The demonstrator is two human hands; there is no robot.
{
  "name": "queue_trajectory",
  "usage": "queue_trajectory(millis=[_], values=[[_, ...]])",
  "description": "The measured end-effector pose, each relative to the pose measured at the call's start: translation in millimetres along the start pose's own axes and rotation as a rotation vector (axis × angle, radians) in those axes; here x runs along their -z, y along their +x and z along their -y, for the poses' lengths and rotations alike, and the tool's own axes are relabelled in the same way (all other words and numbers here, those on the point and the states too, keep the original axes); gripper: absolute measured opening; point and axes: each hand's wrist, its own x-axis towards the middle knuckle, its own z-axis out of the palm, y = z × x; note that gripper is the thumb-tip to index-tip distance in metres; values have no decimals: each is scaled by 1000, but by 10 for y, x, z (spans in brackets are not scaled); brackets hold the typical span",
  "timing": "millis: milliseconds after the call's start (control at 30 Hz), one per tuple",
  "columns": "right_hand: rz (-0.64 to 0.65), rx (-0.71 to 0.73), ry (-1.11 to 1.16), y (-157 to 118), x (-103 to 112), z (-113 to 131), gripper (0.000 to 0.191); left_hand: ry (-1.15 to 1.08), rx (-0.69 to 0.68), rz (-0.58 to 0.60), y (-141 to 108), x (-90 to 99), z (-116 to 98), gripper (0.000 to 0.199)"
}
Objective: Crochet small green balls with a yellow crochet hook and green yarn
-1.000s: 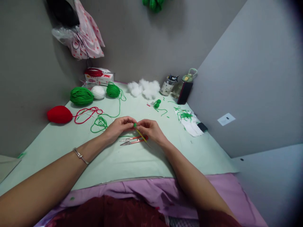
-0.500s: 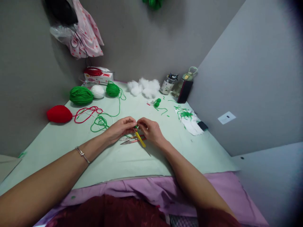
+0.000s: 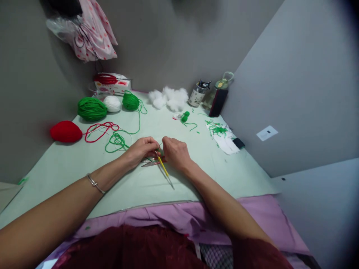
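My left hand [image 3: 144, 149] pinches a small piece of green yarn work, mostly hidden by the fingers. From it a crochet hook [image 3: 163, 166] with a yellow handle slants down toward me, its upper end at the fingertips. My right hand [image 3: 176, 152] is closed close beside, fingertips pinching a green yarn strand [image 3: 160, 144] that runs to the left hand. Thread snips [image 3: 150, 163] lie on the table beneath the hands, partly covered. Loose green yarn [image 3: 117, 142] lies in loops left of the left hand.
At the back left are a red yarn ball [image 3: 66, 131], green balls [image 3: 92, 108] and a white ball [image 3: 112, 104]. White stuffing [image 3: 169, 98], a pen holder [image 3: 197, 95], a bottle [image 3: 224, 80] and a phone [image 3: 218, 103] stand behind. Yarn scraps [image 3: 218, 129] lie on paper at right.
My right hand has risen slightly and turned, showing its back more, with a strand drawn between the hands. The hook has tilted steeper. The whole view has shifted a little.
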Motion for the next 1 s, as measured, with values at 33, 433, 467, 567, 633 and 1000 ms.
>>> queue_trajectory(millis=[33, 433, 467, 567, 633, 1000], values=[[-9, -11, 30, 10, 13, -14, 8, -7, -1, 1, -10, 7, -4, 27], [162, -58, 742, 106, 142, -79, 40, -13, -46, 58, 39, 42, 21, 31], [188, -64, 786, 101, 129, -70, 42, 1, -53, 64, 37, 34, 22, 32], [248, -78, 874, 94, 90, -45, 44, 60, -76, 81, 21, 10, 24, 31], [270, -79, 899, 99, 75, -27, 45, 116, -101, 79, 15, -2, 28, 27], [224, -141, 906, 70, 100, -22, 33, 276, -223, 56, 54, -70, 59, 25]])
